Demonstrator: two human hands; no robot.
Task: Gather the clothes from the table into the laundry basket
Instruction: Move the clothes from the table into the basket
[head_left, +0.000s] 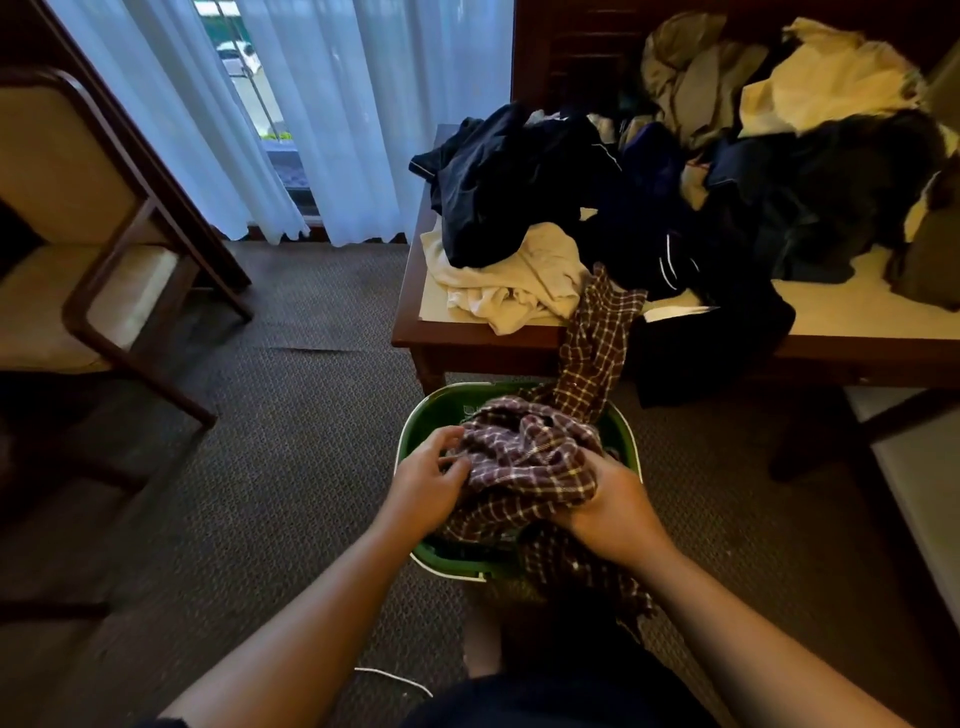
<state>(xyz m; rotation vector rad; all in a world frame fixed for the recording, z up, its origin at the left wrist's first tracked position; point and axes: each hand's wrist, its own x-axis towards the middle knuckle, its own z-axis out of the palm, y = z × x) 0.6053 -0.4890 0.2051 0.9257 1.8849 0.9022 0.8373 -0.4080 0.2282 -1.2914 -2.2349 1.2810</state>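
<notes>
Head view. Two hands, both busy. The left hand (431, 478) has its fingers curled into the left side of a bunched plaid garment (524, 457). The right hand (613, 504) clutches the near right side of the same cloth.

One green laundry basket (441, 410) on the carpet (285, 415), just near of the desk (410, 332), by its left corner. It holds the plaid bunch. One plaid strip trails over the far rim up to the desk edge, and another part hangs over the near right rim. Anything under the bunch is hidden.

One desk, one clothes pile (727, 171) covering most of it, too tangled to count. A cream garment (514, 280) lies at the near left, a dark garment (509, 197) on top of it. Another dark piece (711, 353) hangs over the near desk edge, right of the plaid strip.

One chair (104, 260) far left, with open carpet between it and the basket. Sheer curtain (337, 130) far behind. One white cord (395, 678) on the carpet near the person.
</notes>
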